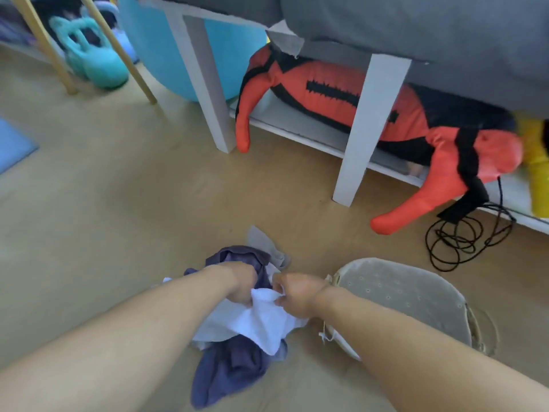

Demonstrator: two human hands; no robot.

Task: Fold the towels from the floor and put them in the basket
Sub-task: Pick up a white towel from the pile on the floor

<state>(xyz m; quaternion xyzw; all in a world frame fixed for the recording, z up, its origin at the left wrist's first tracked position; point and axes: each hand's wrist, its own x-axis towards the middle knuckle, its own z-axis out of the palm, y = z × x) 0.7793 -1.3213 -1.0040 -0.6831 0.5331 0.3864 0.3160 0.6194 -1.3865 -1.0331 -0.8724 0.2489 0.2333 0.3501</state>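
A heap of towels lies on the wooden floor in front of me. On top is a white towel [258, 322]; under it a dark blue towel [228, 373] spreads toward me, and a grey towel [264, 242] sticks out at the far side. My left hand [242, 282] and my right hand [297, 292] both pinch the white towel's upper edge, close together. A beige basket [401, 295] stands just right of the heap, beside my right forearm, and nothing shows inside it.
A grey-legged bench [356, 138] stands ahead with a red and black stuffed toy [332, 93] underneath. A coiled black cable [463, 239] lies beyond the basket. Teal kettlebells [92, 55], wooden legs and a blue mat [12, 144] are at the left.
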